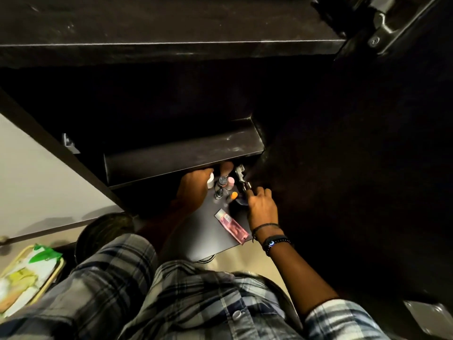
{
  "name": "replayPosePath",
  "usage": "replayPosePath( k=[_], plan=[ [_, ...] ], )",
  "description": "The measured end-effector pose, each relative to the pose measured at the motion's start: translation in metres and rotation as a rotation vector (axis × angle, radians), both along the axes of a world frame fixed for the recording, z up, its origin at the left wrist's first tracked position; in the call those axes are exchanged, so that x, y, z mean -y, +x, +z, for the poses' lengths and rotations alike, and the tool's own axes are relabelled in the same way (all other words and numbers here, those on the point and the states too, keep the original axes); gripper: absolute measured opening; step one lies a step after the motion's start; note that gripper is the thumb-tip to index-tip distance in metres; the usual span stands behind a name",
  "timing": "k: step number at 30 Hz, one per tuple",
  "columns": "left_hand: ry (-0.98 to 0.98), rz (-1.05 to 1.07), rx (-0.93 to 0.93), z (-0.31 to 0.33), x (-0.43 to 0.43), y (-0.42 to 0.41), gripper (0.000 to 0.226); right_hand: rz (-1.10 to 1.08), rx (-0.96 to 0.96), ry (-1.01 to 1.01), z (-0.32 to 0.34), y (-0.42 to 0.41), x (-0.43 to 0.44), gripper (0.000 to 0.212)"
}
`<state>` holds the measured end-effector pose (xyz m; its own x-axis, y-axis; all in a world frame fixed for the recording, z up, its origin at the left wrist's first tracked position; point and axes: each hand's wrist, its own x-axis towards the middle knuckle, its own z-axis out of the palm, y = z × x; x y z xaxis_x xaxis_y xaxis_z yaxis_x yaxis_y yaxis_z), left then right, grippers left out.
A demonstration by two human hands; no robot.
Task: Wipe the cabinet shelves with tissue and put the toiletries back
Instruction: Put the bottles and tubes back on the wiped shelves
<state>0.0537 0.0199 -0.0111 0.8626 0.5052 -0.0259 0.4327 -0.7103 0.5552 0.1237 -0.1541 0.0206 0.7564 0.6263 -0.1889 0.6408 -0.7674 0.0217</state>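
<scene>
A dark cabinet stands open in front of me. Its middle shelf is bare, and the lowest board carries the toiletries. My left hand reaches under the middle shelf, its fingers closed around a small white object; whether this is a bottle or tissue I cannot tell. My right hand pinches the end of a metal tool at the board's right. Between the hands stand a clear bottle, a pink-capped bottle and an orange-capped item. A pink tube lies flat near the front edge.
The top shelf juts out overhead. The cabinet door hangs open on the right, with a metal hinge at its top. A tray holding green and white packets sits on the floor at the left, beside a dark round bin.
</scene>
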Motion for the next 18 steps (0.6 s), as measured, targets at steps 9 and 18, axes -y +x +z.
replayPosePath(
  k=[9, 18],
  plan=[
    [0.035, -0.032, 0.264, 0.089, 0.026, -0.079, 0.014, -0.186, -0.143, 0.612, 0.069, -0.034, 0.001, 0.039],
    [-0.047, -0.073, 0.477, 0.233, -0.005, -0.123, 0.022, -0.041, -0.302, 0.992, 0.203, -0.065, -0.049, 0.043]
  ],
)
